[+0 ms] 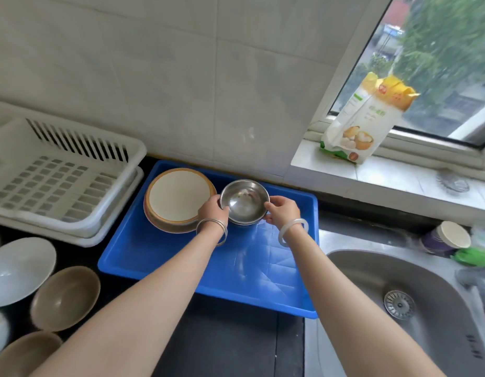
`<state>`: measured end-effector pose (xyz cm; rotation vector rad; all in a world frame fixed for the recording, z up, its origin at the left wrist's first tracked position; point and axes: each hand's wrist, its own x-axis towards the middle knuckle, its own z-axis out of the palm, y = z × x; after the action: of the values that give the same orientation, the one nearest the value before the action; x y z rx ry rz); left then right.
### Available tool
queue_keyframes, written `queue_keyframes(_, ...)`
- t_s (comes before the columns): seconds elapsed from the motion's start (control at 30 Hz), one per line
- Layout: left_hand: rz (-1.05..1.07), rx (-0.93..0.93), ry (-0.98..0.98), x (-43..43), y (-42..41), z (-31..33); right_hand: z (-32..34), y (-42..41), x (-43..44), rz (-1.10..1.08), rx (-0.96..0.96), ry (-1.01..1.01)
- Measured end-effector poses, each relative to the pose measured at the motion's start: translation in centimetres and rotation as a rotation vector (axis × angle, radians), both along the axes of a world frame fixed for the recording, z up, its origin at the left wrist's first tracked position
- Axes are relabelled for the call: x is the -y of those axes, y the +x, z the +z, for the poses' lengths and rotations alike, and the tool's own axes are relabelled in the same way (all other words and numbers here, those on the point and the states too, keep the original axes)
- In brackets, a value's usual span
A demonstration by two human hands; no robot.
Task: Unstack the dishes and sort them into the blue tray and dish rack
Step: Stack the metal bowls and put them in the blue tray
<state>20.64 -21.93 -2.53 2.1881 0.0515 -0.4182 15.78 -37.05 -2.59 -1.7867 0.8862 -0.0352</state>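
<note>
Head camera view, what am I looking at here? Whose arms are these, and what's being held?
There is no machine. A person wears one camera on the head, and it looks down at their own arms. The left hand and right hand each have a grip on the rim of a steel bowl. That bowl is nested on what looks like another steel bowl in a blue tray. Beside it in the tray lies a stack of plates. A white dish rack stands to the left, with loose bowls in front of it. A sink is on the right.
</note>
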Motion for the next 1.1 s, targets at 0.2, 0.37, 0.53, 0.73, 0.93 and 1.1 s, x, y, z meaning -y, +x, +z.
queue_keyframes(0.2, -0.024, -0.007, 0.159, 2.1, 0.6, -0.9, -1.5, 1.3, 0.3, 0.014, -0.026, -0.092)
queue_keyframes(0.37, 0.004, -0.005, 0.179, 2.8, 0.3, -1.6, -2.2, 1.1, -0.2, 0.056, -0.027, -0.186)
queue_keyframes(0.53, 0.017, 0.029, 0.135, 2.9, -0.4, -2.4, -3.0, 0.7, -0.7, 0.076, -0.001, -0.207)
queue_keyframes(0.73, -0.029, 0.034, 0.085, 2.1, -1.6, -2.8, -3.0, -0.1, -1.1, 0.077, -0.028, -0.126)
queue_keyframes(0.93, -0.117, 0.025, 0.07, -0.7, -2.8, -2.0, -1.1, -2.3, -1.4, 0.091, -0.043, -0.115)
queue_keyframes(1.1, -0.099, 0.033, 0.081, -5.7, -7.0, -0.9, 0.4, -5.6, -4.9, 0.118, 0.049, -0.136)
